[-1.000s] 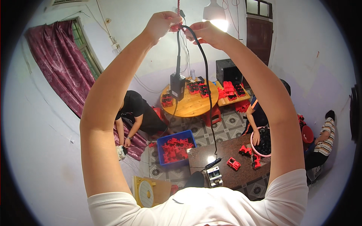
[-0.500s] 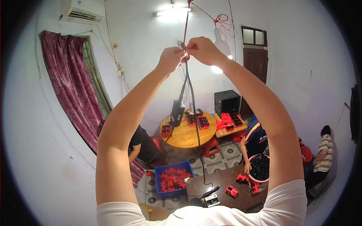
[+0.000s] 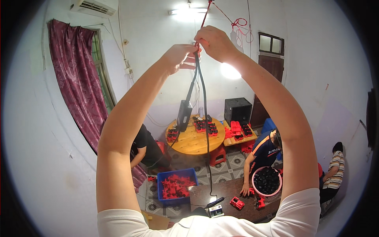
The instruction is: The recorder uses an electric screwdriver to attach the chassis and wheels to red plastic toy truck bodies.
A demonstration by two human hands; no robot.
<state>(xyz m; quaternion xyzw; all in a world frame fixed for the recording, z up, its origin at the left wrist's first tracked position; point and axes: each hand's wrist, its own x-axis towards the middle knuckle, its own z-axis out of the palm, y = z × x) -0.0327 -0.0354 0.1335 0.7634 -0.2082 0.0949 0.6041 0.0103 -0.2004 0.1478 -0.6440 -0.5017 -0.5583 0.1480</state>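
Pale walls [image 3: 150, 31] stand behind the raised fingers [image 3: 201, 36]: those of the right hand [image 3: 217, 42] pinch a red cord [image 3: 205, 15], while the left hand [image 3: 177, 56] has some spread just below, and whether its others grip the cord cannot be told. Directly under them hangs a doubled black cable [image 3: 204, 89], with a black box [image 3: 184, 115] lower left; farther below are a round worktop [image 3: 187, 147] bearing red-and-black toy vehicles [image 3: 201, 127] and a blue bin [image 3: 170, 202] of red parts [image 3: 177, 186].

Hands [image 3: 216, 42] at red cord [image 3: 206, 15] above black cable [image 3: 205, 98]
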